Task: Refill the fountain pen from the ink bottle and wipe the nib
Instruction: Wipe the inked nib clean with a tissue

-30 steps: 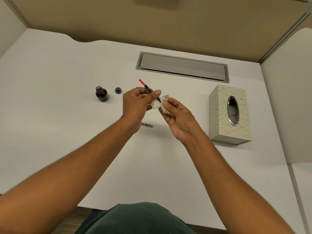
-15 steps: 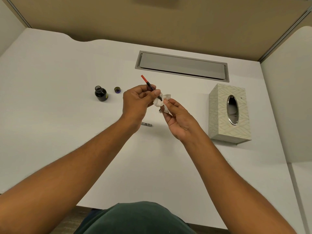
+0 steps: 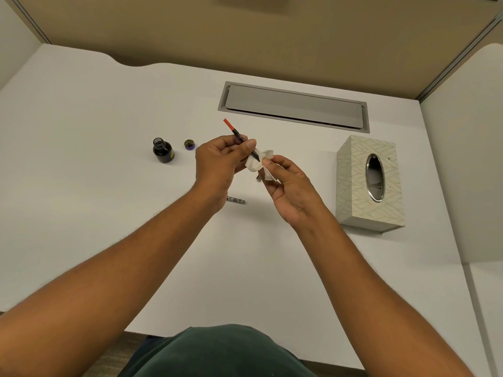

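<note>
My left hand (image 3: 220, 161) pinches the fountain pen's inner section (image 3: 236, 133), a thin dark stick with a red converter end pointing up and away. Its nib end is buried in a crumpled white tissue (image 3: 258, 163) that my right hand (image 3: 290, 187) pinches between thumb and fingers. The nib itself is hidden by the tissue. The open ink bottle (image 3: 162, 151), dark with ink, stands on the white desk to the left, its small cap (image 3: 189, 145) beside it. A metal pen part (image 3: 236, 200) lies on the desk below my left wrist.
A patterned tissue box (image 3: 370, 183) with an oval metal opening stands at the right. A grey cable flap (image 3: 294, 107) is set into the desk behind my hands. Beige partition walls close off the back and the right.
The pen has tilted slightly, its red end moving up and left. My right hand's fingers have shifted on the tissue around the nib. Both hands stay in nearly the same place.
</note>
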The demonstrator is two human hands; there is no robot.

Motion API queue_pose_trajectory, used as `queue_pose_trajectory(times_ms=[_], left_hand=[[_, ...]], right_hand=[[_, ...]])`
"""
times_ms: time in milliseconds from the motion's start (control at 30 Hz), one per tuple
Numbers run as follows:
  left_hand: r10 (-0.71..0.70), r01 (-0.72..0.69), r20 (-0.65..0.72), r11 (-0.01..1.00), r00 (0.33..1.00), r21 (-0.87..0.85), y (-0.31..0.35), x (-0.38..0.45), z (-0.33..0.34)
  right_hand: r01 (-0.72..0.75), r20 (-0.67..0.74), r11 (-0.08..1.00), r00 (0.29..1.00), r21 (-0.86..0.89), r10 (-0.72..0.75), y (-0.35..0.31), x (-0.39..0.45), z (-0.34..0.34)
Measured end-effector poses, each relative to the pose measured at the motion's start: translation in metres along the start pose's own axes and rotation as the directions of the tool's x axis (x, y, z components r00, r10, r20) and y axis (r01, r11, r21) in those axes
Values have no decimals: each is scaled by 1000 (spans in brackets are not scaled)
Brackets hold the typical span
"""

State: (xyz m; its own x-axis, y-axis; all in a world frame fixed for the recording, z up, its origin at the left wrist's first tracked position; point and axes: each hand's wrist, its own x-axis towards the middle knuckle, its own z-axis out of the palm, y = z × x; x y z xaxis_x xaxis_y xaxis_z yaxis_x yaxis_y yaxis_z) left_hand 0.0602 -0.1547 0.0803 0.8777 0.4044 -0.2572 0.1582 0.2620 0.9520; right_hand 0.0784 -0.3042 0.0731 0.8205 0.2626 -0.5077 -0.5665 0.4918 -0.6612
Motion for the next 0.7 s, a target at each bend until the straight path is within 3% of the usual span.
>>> queue_pose_trajectory(times_ms=[133, 433, 533, 700], left_hand=[[4, -4, 23, 999, 1000, -39, 1, 2, -3], [-10, 10, 8, 998, 1000, -62, 1, 3, -8], [-11, 11, 2, 1000, 1000, -25, -2, 1, -8], [-7, 7, 7, 1000, 1000, -3, -1, -3, -11]], right_hand=[[-37, -27, 997, 999, 70, 39, 2, 2, -5], [-14, 33, 999, 999, 36, 13, 1, 0, -8], [4, 98, 999, 995, -33, -1, 0, -5, 0], [16, 27, 995, 1000, -99, -13, 5, -4, 4]])
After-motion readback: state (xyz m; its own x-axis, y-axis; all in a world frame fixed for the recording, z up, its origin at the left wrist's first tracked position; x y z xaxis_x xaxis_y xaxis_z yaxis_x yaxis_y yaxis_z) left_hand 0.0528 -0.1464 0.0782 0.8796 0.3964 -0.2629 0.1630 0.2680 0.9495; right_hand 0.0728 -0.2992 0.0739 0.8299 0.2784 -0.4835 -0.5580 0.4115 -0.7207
